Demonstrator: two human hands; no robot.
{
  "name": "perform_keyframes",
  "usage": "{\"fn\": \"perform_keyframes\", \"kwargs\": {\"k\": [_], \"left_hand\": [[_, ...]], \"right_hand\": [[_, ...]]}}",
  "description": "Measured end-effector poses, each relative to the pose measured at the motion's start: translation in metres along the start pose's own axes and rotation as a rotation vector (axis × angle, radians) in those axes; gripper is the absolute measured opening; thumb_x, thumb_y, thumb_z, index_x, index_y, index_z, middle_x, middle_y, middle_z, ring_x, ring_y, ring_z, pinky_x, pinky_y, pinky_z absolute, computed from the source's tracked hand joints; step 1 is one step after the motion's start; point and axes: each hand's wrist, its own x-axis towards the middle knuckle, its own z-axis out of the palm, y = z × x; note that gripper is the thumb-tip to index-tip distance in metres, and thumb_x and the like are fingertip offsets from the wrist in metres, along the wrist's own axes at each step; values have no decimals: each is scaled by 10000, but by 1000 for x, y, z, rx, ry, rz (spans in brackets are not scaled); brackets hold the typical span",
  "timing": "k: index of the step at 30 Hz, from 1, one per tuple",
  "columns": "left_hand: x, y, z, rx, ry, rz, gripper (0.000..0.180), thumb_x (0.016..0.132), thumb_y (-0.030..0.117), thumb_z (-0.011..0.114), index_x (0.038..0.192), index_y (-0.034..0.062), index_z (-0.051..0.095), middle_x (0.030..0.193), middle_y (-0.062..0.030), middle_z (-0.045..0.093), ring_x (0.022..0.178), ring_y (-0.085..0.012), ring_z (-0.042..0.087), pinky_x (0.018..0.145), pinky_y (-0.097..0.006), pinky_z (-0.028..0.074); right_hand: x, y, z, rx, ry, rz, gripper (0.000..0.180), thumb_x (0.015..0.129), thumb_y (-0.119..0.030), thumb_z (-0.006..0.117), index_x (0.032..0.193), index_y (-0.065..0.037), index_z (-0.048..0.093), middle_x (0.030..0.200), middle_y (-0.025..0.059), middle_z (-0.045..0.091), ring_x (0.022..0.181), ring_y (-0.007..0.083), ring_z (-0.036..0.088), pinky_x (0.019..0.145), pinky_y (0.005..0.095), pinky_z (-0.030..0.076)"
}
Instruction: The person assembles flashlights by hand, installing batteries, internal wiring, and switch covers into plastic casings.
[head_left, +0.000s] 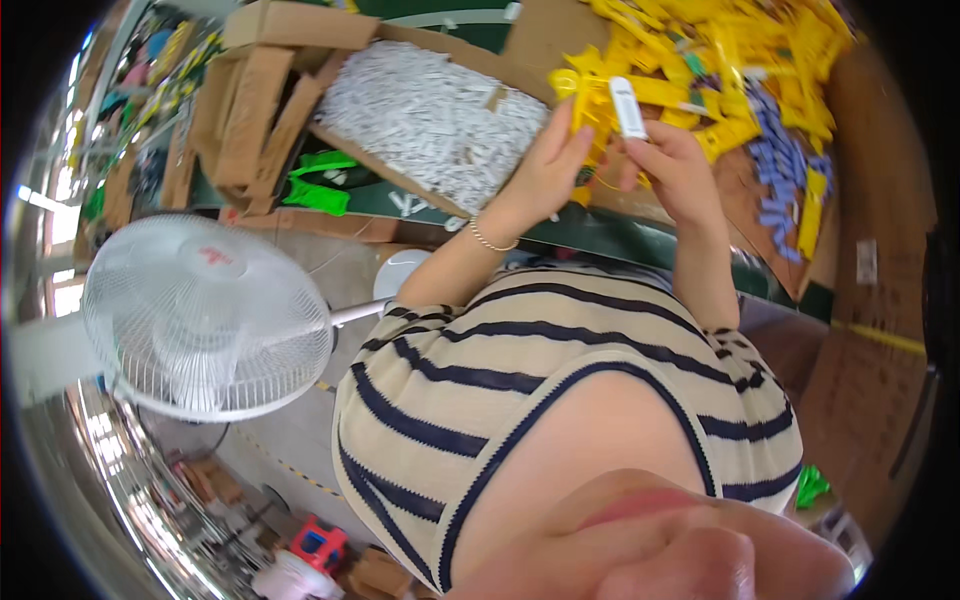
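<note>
Over the work table, my left hand (pixel 548 165) is closed, its thumb and fingers around a yellow plastic piece (pixel 580 112). This piece overlaps other yellow parts behind it, so its full outline is hard to make out. Close by on the right, my right hand (pixel 677 172) pinches a slim white plastic piece (pixel 627 108) with a rounded top, standing roughly upright between thumb and fingers. The two hands are a short way apart. Just beyond them lies a large heap of yellow plastic parts (pixel 755 45).
A shallow cardboard box (pixel 325 125) full of small white pieces (pixel 425 110) lies left of my hands. Blue-violet pieces (pixel 775 170) are at the right. Green plastic parts (pixel 318 190) lie by folded cardboard (pixel 255 115). A standing fan (pixel 205 310) is at my left.
</note>
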Motion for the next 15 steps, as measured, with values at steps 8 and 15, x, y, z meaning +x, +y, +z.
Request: {"fn": "perform_keyframes", "kwargs": {"k": [8,15], "left_hand": [[0,-9,3,322,-82,137,429,967,129,395,1363,-6,299,1236,-102,463,1137,-170,448,982,-291,350],[-7,-8,-3,411,-154,-2,431,945,142,437,1336,-8,337,1154,-100,501,992,-150,513,877,-273,424]], "right_hand": [[-13,3,-12,83,-152,67,209,892,-182,565,897,25,601,628,64,588,492,96,508,519,219,387],[-11,11,-8,394,-67,84,202,866,-197,631,852,4,623,608,27,564,575,89,514,579,211,384]]}}
